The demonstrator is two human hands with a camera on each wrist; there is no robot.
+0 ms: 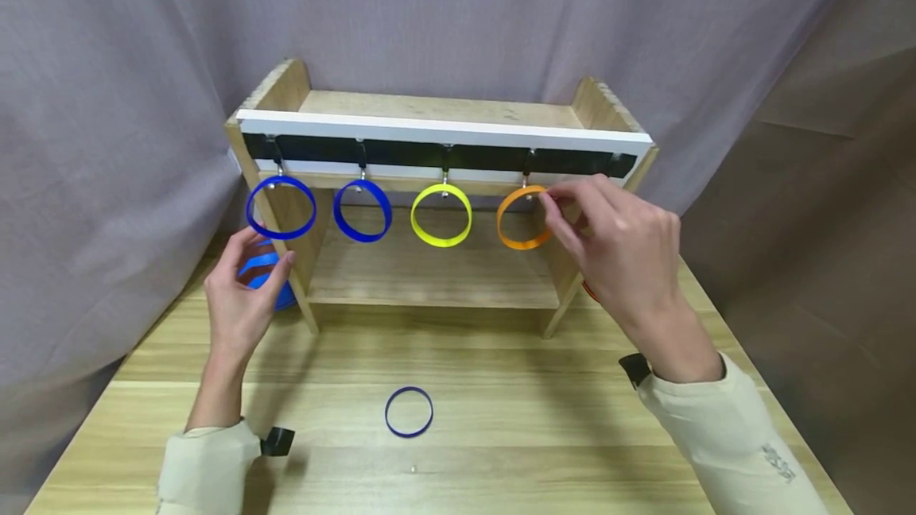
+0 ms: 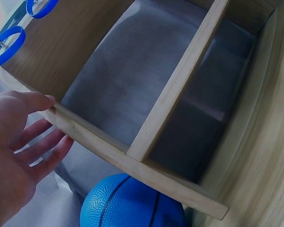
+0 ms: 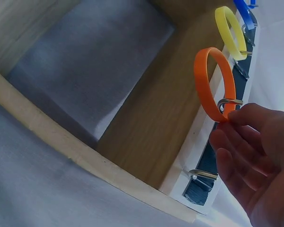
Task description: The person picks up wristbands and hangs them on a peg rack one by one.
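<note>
A small wooden shelf (image 1: 436, 269) carries a row of metal hooks along its black and white front rail. Between thumb and fingertips, my right hand (image 1: 622, 245) pinches the edge of an orange wristband (image 3: 202, 90), which is looped over a hook. My left hand (image 1: 239, 284) holds the shelf's left side panel (image 2: 94, 142), thumb on one side of the edge and fingers on the other. Left of the orange band, a yellow wristband (image 1: 441, 243) and two blue ones, a nearer blue wristband (image 1: 363, 237) and a far-left blue wristband (image 1: 282, 235), hang from hooks.
A thin dark blue band (image 1: 409, 435) lies on the wooden table (image 1: 501, 412) in front of the shelf. Beside the left panel sits a blue ball (image 2: 128, 203). Right of the orange band is another hook (image 3: 203, 175). Grey cloth (image 1: 444, 22) hangs behind.
</note>
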